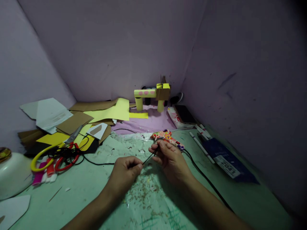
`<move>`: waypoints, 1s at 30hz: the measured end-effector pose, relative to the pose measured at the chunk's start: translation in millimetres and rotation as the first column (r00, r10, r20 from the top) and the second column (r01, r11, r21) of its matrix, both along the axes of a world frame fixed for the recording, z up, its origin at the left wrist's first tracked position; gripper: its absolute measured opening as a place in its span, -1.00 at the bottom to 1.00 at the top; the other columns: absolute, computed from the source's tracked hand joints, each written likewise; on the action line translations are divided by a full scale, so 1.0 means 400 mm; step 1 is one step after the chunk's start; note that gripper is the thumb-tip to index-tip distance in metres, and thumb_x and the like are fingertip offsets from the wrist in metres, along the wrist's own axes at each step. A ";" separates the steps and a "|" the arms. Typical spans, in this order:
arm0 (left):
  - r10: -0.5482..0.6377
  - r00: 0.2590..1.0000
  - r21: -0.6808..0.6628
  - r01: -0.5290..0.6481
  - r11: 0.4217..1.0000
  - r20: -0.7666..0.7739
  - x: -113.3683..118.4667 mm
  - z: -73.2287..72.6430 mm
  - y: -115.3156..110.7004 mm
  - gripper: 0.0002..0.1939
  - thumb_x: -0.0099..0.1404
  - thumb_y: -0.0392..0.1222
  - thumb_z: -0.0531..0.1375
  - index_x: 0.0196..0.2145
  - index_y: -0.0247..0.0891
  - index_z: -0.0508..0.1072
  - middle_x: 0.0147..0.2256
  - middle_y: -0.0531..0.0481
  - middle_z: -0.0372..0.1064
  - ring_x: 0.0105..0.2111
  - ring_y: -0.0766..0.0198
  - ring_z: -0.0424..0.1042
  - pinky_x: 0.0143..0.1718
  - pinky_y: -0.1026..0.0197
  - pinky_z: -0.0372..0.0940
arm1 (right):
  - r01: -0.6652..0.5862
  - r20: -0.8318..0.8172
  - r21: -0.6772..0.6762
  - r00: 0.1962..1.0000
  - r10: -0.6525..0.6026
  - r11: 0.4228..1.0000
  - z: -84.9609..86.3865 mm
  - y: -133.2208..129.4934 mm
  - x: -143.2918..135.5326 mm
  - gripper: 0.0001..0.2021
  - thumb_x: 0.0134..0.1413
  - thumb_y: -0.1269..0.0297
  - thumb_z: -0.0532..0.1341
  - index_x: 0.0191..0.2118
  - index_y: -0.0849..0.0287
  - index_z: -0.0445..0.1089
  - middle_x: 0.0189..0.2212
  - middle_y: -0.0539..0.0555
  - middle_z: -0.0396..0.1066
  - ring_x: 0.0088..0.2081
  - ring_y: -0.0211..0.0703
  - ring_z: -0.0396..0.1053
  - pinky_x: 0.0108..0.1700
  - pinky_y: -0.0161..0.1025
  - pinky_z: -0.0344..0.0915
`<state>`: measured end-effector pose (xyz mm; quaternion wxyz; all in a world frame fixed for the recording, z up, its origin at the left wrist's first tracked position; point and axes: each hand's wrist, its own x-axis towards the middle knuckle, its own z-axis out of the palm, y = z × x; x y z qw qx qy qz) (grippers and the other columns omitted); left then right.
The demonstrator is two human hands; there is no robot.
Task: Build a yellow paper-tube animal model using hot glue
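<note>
Between both hands (pixel 151 163), a thin black cord (pixel 149 158); taut, slightly slanted.

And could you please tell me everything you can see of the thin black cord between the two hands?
The black cord is thin and flexible, perhaps string or elastic. On the left lies a loose, loopy tangle of it, partly over the red handle loops. One strand runs from there across the green tabletop to the left hand, which pinches it. A short, straight stretch slants up to the fingers of the right hand; whether it is knotted there is too small to tell.
</note>
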<state>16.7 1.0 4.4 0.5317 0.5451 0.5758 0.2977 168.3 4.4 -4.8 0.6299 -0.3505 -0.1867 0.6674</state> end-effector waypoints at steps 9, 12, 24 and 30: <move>-0.032 0.998 0.065 0.036 0.997 -0.056 -0.002 0.007 -0.005 -0.87 -0.11 -0.18 0.18 -0.66 -0.29 0.45 -0.68 0.05 0.25 -0.60 0.33 0.15 -0.55 0.27 0.05 | 0.043 0.063 -0.001 0.997 -0.043 0.999 0.002 0.000 0.001 -0.62 -0.49 0.17 0.51 -0.47 0.23 0.43 -0.59 -0.04 0.45 -0.51 -0.29 0.44 -0.63 -0.50 0.37; -0.018 0.993 0.127 0.032 0.991 -0.114 -0.008 0.013 -0.006 -0.87 -0.11 -0.22 0.20 -0.59 -0.31 0.52 -0.62 -0.03 0.38 -0.59 0.30 0.21 -0.53 0.25 0.10 | 0.020 0.066 0.001 0.998 -0.020 1.000 -0.002 -0.003 0.000 -0.59 -0.48 0.20 0.51 -0.42 0.24 0.41 -0.64 -0.06 0.42 -0.58 -0.33 0.41 -0.65 -0.52 0.32; -0.239 0.917 0.116 0.212 0.970 0.320 -0.037 0.064 -0.014 -0.89 0.02 -0.23 0.25 -0.44 -0.24 0.57 -0.57 0.02 0.44 -0.55 0.29 0.41 -0.42 0.22 0.28 | -0.527 0.067 0.072 0.850 0.523 0.847 -0.026 -0.035 -0.025 -0.37 -0.33 0.24 0.47 -0.07 0.29 0.27 -0.65 0.01 0.47 -0.67 -0.25 0.39 -0.74 -0.49 0.25; -0.210 0.945 0.140 0.179 0.974 0.252 -0.020 0.066 -0.015 -0.90 0.02 -0.25 0.21 -0.60 -0.28 0.49 -0.66 0.03 0.39 -0.61 0.30 0.37 -0.48 0.23 0.27 | -0.531 0.067 0.082 0.847 0.527 0.843 -0.031 -0.034 -0.028 -0.43 -0.30 0.25 0.46 -0.11 0.26 0.28 -0.65 -0.02 0.46 -0.66 -0.25 0.40 -0.72 -0.47 0.28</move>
